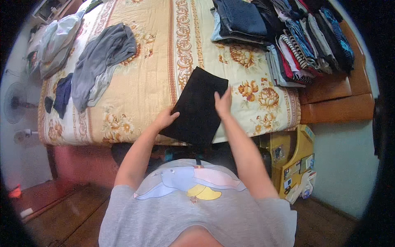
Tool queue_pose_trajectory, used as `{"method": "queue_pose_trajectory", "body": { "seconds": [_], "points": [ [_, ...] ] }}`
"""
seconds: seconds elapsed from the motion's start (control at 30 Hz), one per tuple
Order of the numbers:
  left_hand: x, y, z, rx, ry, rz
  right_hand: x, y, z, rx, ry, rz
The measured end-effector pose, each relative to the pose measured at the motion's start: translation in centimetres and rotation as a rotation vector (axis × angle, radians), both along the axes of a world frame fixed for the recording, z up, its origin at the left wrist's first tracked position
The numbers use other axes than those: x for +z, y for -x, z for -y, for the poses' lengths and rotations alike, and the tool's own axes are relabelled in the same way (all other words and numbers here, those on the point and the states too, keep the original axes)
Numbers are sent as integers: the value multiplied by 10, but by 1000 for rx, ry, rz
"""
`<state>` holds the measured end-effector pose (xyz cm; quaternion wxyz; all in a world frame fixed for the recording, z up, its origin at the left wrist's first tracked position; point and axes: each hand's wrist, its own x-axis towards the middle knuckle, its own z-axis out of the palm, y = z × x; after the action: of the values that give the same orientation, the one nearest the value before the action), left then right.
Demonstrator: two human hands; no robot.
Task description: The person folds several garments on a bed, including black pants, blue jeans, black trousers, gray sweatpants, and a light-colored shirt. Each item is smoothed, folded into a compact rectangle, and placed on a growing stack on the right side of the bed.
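Black folded cloth [198, 108] under both hands [194, 109], grey clothes [98, 61] left, folded stacks [284, 37] right

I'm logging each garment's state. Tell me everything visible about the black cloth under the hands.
The black cloth is a plain, matte, soft-looking fabric folded into a flat, long rectangle with no visible print or seams. It lies tilted on the floral bedspread, its near end over the bed's edge. The left hand rests on its left edge, and the right hand presses its right edge.
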<state>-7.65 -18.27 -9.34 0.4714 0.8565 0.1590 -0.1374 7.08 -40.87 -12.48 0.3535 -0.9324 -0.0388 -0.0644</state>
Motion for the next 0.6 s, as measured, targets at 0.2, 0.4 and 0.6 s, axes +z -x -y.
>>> {"method": "queue_pose_trajectory", "body": {
  "seconds": [0.2,0.4,0.6],
  "points": [
    [37,-24,13,-46,565,-226,-3,105,35,33,-548,-593],
    [52,-27,21,-43,805,-279,68,105,70,-34,-1239,-1078],
    [100,-45,29,8,1141,-284,158,81,88,-49,-1298,-1229]
  ]
}}
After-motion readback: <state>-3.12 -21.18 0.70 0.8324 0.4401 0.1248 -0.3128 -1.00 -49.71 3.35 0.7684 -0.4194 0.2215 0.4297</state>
